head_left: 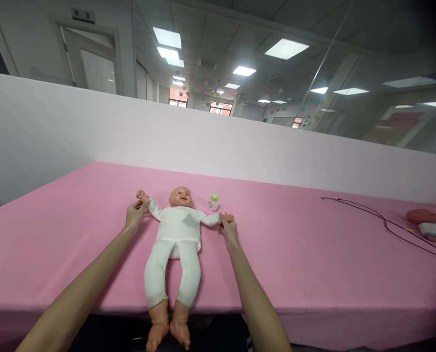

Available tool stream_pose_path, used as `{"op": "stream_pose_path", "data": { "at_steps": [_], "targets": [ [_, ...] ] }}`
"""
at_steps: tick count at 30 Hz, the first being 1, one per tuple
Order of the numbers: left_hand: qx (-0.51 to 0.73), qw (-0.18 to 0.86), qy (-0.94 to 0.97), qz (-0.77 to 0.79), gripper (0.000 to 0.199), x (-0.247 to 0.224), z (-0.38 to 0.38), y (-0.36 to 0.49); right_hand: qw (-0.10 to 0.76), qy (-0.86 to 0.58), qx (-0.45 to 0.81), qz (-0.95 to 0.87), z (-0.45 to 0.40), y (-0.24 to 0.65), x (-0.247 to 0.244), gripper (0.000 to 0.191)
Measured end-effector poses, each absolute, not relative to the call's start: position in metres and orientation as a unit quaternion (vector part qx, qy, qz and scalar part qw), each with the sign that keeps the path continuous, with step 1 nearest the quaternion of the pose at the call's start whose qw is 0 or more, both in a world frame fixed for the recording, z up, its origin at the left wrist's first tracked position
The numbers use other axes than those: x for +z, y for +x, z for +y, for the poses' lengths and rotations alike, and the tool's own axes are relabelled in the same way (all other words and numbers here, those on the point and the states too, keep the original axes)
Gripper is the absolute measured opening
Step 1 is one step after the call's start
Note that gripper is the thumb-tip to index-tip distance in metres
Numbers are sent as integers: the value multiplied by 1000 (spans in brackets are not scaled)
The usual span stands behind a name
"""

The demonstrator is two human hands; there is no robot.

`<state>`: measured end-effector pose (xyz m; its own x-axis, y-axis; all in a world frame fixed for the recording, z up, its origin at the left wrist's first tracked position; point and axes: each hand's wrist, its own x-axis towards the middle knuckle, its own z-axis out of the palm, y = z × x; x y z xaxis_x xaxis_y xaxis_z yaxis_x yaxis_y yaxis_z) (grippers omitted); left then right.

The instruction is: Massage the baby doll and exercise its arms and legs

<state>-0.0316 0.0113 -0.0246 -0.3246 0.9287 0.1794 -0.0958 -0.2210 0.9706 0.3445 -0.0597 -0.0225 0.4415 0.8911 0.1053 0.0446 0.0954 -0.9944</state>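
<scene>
A baby doll (179, 225) in a white cloth body lies on its back on the pink-covered table (294, 259), feet hanging past the front edge. Its arms are stretched out to both sides. My left hand (136, 214) is closed around the doll's wrist on the left. On the other side, my right hand (228, 229) grips the doll's other wrist, thumb on top. Close to the doll's head stands a small baby bottle (213, 202) with a green cap, touched by neither hand.
At the far right lies a second doll (432, 226), partly cut off by the frame. A thin black cord (382, 220) loops across the table near it. A low white partition (218, 139) runs along the back, with glass above it.
</scene>
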Motion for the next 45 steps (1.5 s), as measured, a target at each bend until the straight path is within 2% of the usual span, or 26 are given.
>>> {"op": "stream_pose_path", "data": {
  "at_steps": [3, 6, 10, 15, 22, 26, 29, 31, 33, 35, 40, 43, 45],
  "targets": [
    [660, 391, 436, 471, 56, -36, 12, -20, 633, -545, 401, -376, -58, 340, -27, 72],
    [659, 398, 464, 438, 68, -44, 10, -14, 631, -531, 414, -386, -55, 332, -30, 84],
    [668, 397, 461, 428, 66, -47, 8, -13, 670, -514, 389, -367, -46, 317, -32, 96],
    [676, 370, 467, 433, 62, -41, 5, -14, 675, -534, 312, -402, -32, 298, -25, 81],
    [581, 379, 608, 385, 46, -20, -9, -14, 553, -496, 292, -603, -47, 288, -12, 61],
    [476, 314, 749, 337, 31, -13, -19, -15, 436, -463, 257, -728, -60, 293, -1, 35],
    [399, 265, 820, 314, 30, -11, -20, -17, 355, -457, 233, -782, -66, 296, 5, 32],
    [382, 254, 831, 315, 31, -10, -21, -17, 340, -456, 223, -792, -68, 296, 6, 34],
    [404, 263, 813, 326, 29, -10, -21, -15, 364, -456, 225, -781, -68, 294, 5, 32],
    [466, 291, 757, 355, 30, -13, -21, -12, 434, -468, 245, -730, -65, 291, 2, 33],
    [643, 352, 521, 436, 42, -31, -11, -11, 630, -515, 314, -489, -48, 294, -19, 58],
    [665, 401, 407, 481, 51, -40, -4, -17, 671, -528, 360, -377, -40, 306, -31, 62],
    [652, 423, 395, 489, 54, -40, -2, -20, 673, -524, 385, -352, -38, 312, -34, 63]
  ]
}}
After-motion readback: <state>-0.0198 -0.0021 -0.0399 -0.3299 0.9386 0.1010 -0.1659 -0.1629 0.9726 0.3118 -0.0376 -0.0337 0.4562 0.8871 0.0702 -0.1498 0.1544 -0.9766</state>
